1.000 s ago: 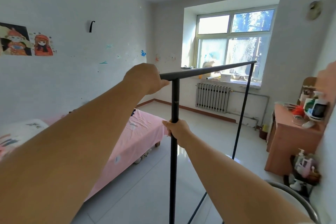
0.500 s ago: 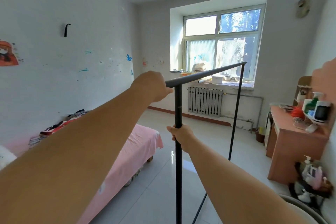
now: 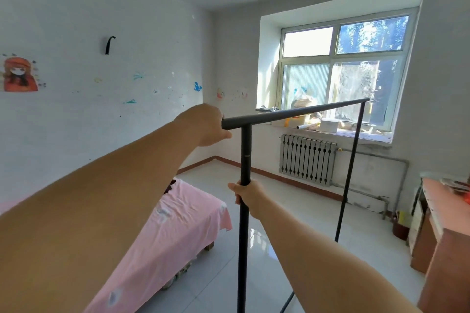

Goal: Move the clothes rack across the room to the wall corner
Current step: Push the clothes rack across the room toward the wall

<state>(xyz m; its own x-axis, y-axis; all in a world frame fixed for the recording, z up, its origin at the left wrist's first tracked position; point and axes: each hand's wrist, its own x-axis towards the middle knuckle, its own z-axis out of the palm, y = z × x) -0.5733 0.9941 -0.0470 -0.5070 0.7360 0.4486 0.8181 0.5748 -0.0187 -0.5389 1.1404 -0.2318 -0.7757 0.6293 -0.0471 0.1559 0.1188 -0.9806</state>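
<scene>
Presently the black clothes rack (image 3: 245, 160) is held upright over the tiled floor (image 3: 292, 223), between the pink bed (image 3: 162, 231) and the window (image 3: 340, 71). Its top bar's near end is gripped by the left hand (image 3: 207, 126), fingers closed around it. Its near upright post is clamped by the right hand (image 3: 248, 193), lower down.

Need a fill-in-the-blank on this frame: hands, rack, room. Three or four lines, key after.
1. The left hand grips the near end of the clothes rack's top ____.
2. The right hand holds the rack's near ____ pole.
3. The bed beside the rack has a ____ sheet.
4. The radiator sits under the ____.

Missing words: bar; upright; pink; window
</scene>
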